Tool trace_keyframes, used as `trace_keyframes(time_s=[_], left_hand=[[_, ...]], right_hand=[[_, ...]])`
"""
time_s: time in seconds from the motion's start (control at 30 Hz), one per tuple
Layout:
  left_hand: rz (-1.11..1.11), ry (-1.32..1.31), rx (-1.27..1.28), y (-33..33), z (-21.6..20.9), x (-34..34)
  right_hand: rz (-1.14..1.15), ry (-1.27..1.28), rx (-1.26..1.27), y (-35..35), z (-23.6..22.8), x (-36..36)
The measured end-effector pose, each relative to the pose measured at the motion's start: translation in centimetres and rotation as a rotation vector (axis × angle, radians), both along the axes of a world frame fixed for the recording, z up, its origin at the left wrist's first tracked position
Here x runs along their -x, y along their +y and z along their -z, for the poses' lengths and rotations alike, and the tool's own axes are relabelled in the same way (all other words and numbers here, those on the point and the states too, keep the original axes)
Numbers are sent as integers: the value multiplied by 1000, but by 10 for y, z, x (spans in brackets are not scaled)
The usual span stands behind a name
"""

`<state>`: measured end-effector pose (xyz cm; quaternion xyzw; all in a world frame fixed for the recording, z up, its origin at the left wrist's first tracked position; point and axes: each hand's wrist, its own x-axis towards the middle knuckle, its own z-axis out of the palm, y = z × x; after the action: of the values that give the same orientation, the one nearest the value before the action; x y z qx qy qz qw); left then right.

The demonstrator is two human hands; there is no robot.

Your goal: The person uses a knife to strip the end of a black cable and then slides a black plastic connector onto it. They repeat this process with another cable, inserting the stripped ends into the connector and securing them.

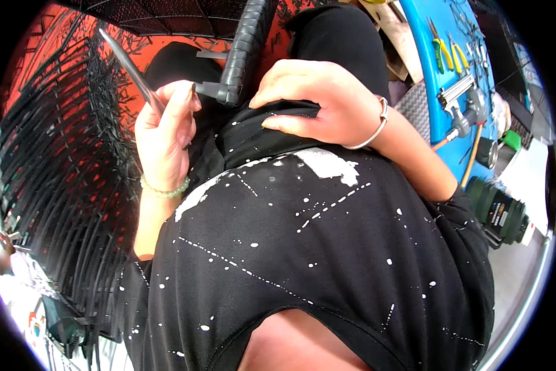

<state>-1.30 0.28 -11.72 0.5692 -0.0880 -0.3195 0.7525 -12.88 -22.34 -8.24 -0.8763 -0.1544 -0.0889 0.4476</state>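
My left hand (166, 127) is closed around a long, flat grey metal tool (128, 62) that tapers to a point up and to the left. Its thumb and fingertips meet the loose end of a flat black strip (209, 91). That strip comes off the lower end of a black bar (244, 46) wound with similar strip. On the black shirt (278, 241) at my lap, my right hand (327, 99) rests with thumb and fingers apart, holding nothing.
A dark woven piece (160, 17) fills the top. Many long black strips (61, 167) stand at the left over a red floor strewn with offcuts. On the right, a blue table (423, 25) bears pliers (442, 54), a pneumatic stapler (457, 105) and a green-black cylinder (497, 210).
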Motion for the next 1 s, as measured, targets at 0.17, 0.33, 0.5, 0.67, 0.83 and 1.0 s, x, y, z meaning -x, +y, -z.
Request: trace_keyframes(time_s=[0.17,0.33,0.5,0.67,0.83,1.0], left_hand=[[3,17,-34,-5,-5,3],[-29,42,-4,-8,-11,4],[-15,15,-10,-8,-7,1],[-3,36,-3,-7,4,-2],[-1,66,-14,-7,2,-4],[-5,70,-17,-6,4,-4]], right_hand=[[10,-51,7,-2,8,4],[9,-71,-32,-3,10,6],[4,-79,-33,-4,16,4],[-34,-76,-35,-1,23,-1],[-38,-66,-30,0,27,-3],[-28,-71,-29,2,31,-4]])
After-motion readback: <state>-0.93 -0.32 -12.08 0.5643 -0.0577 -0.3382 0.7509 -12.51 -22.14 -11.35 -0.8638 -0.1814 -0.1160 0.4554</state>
